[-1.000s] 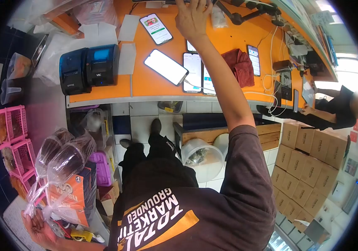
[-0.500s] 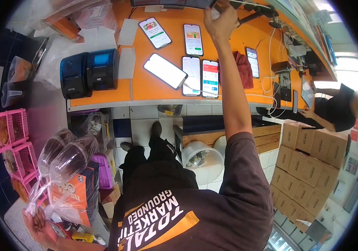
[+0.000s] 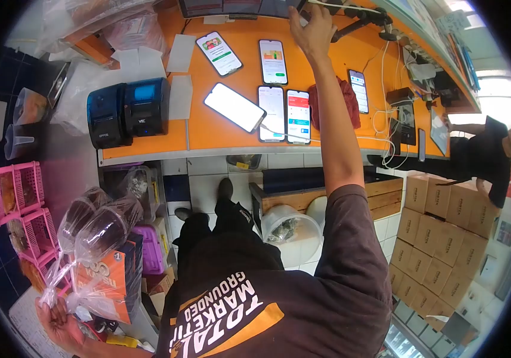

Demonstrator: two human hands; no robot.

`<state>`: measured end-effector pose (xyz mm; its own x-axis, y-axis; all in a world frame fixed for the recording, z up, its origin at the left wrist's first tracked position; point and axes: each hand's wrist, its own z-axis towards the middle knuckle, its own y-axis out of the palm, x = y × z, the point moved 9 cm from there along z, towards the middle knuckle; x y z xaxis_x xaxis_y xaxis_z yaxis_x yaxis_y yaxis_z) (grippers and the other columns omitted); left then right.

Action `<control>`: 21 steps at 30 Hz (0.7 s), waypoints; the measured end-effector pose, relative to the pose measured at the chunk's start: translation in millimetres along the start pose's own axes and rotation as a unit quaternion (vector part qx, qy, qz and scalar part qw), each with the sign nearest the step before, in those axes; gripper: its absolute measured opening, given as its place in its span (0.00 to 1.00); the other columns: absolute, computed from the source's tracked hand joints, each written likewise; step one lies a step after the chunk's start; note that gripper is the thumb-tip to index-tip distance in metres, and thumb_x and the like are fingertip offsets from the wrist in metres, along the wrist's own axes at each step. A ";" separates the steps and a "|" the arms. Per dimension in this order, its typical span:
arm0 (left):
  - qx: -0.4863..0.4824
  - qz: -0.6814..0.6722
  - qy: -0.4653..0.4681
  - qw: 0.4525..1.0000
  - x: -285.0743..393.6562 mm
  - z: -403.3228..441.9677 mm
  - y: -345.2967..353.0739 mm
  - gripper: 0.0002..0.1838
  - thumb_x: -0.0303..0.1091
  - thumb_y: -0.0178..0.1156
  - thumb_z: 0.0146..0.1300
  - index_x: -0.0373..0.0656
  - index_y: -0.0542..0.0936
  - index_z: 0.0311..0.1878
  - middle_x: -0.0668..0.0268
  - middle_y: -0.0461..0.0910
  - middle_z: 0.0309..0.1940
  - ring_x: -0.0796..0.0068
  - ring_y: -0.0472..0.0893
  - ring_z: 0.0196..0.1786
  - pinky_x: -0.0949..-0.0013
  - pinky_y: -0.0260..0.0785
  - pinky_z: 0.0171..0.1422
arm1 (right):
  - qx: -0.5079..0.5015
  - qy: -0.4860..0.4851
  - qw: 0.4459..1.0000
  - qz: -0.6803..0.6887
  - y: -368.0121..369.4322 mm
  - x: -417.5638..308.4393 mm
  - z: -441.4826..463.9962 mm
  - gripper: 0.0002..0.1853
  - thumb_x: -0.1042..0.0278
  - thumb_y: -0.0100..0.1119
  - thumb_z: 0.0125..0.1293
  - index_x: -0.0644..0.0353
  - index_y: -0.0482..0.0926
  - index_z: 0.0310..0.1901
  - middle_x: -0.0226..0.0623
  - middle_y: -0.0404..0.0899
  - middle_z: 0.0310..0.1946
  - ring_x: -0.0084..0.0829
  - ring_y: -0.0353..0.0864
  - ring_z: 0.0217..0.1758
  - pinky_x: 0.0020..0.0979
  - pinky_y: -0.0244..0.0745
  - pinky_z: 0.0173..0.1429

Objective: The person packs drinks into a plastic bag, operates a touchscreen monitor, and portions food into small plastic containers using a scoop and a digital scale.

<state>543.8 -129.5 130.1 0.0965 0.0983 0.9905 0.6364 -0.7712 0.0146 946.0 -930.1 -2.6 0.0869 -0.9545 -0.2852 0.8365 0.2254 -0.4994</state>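
Observation:
My left hand [image 3: 59, 322] is closed round the knotted tops of two clear plastic bags, each with a dark-filled cup [image 3: 107, 230] inside. It hangs beside an orange box [image 3: 103, 280] at the lower left. My right hand [image 3: 313, 30] reaches to the far edge of the orange desk, its fingers at the lower right corner of a dark screen [image 3: 240, 7]. Whether they grip anything is hard to make out. Below that arm lie a red cloth [image 3: 342, 104] and several lit phones, one showing a blank white screen [image 3: 234, 107].
Two black printers [image 3: 146, 107] stand at the desk's left. White cables and a phone [image 3: 358, 90] lie to the right. Pink baskets [image 3: 14, 190] are at far left, stacked cartons [image 3: 440, 238] at right. A clear bin [image 3: 291, 235] sits below the desk. Another person in black is at far right.
My right hand has moved right along the desk's far edge, uncovering the phones in the middle. My left hand keeps hold of the bags. The other person's head and arm have shifted.

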 end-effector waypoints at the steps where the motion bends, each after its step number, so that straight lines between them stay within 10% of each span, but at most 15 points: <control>1: -0.012 0.005 0.008 1.000 2.1 -0.7 5.5 0.17 0.32 0.59 0.73 0.31 0.77 0.59 0.76 0.61 0.21 0.88 0.58 0.23 0.73 0.73 0.58 | 0.000 0.000 1.000 0.000 0.9 1.5 0.3 0.24 0.41 0.64 0.65 0.56 0.84 0.46 0.47 0.79 0.44 0.48 0.77 0.54 0.54 0.62 0.56; 8: -0.050 -0.009 -0.037 0.998 -1.3 7.7 -4.0 0.17 0.32 0.59 0.74 0.31 0.77 0.59 0.77 0.58 0.21 0.88 0.56 0.23 0.73 0.72 0.58 | -0.020 -0.002 1.000 0.014 -6.0 -1.7 6.5 0.21 0.43 0.63 0.66 0.56 0.84 0.43 0.45 0.80 0.42 0.48 0.79 0.52 0.54 0.66 0.54; 20: -0.235 -0.059 -0.081 0.967 3.7 -20.6 73.2 0.21 0.34 0.64 0.69 0.34 0.79 0.61 0.68 0.81 0.34 0.75 0.84 0.46 0.65 0.73 0.65 | -0.036 -0.001 0.999 0.017 -10.0 -3.2 13.9 0.21 0.44 0.62 0.67 0.57 0.85 0.43 0.46 0.83 0.41 0.52 0.82 0.47 0.54 0.71 0.52; 21: -0.115 -0.034 -0.039 0.992 5.2 -22.3 74.9 0.08 0.31 0.60 0.70 0.40 0.72 0.46 0.71 0.67 0.27 0.80 0.68 0.34 0.69 0.62 0.49 | -0.042 0.002 0.999 0.000 -10.3 -4.0 14.4 0.21 0.44 0.62 0.68 0.56 0.85 0.42 0.46 0.83 0.41 0.52 0.82 0.48 0.55 0.71 0.52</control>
<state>574.9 -200.8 139.4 0.1250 0.1960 0.9726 0.4526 -0.8836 0.1199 944.9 -931.4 15.5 0.0837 -0.9537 -0.2890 0.7879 0.2409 -0.5668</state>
